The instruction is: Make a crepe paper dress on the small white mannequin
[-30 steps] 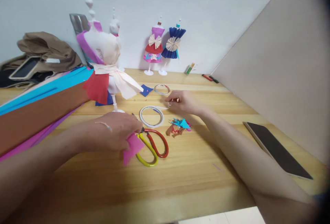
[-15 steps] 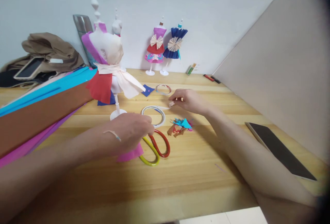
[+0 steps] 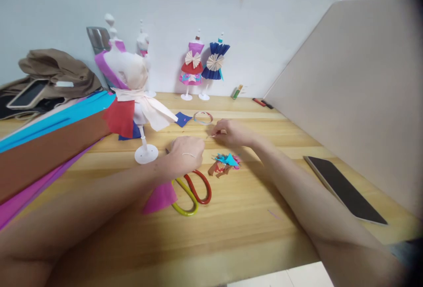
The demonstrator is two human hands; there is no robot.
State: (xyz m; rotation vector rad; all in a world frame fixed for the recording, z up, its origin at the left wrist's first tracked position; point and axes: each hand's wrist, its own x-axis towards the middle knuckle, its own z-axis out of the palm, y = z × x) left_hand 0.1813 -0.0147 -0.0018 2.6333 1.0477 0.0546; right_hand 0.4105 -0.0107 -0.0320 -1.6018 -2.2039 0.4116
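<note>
My left hand (image 3: pixel 189 152) is closed, knuckles up, above the table behind the scissors handles. Its fingertips are hidden, as is the tape roll seen there earlier. With fingertips pinched together, my right hand (image 3: pixel 234 132) holds the end of a thin pale strip of tape (image 3: pixel 212 136). Scissors (image 3: pixel 209 190) with one red and one yellow handle lie in front of my left hand, beside a magenta paper piece (image 3: pixel 161 199). Closer to my right hand is a heap of coloured paper scraps (image 3: pixel 228 161). A white dress form (image 3: pixel 115 64) in pieces of coloured paper stands at left.
Two small dressed forms, one in purple and red (image 3: pixel 191 67) and one in navy (image 3: pixel 214 64), stand by the wall. Long coloured paper sheets (image 3: pixel 56 157) and a brown cloth (image 3: pixel 62 71) lie left. A ring (image 3: pixel 203 118) lies behind my hands; a dark tablet (image 3: pixel 345 190) is at right.
My left hand has moved forward and right, over the place where the tape roll showed, and now covers it. My right hand stays nearby, still pinching. The whole view has shifted slightly.
</note>
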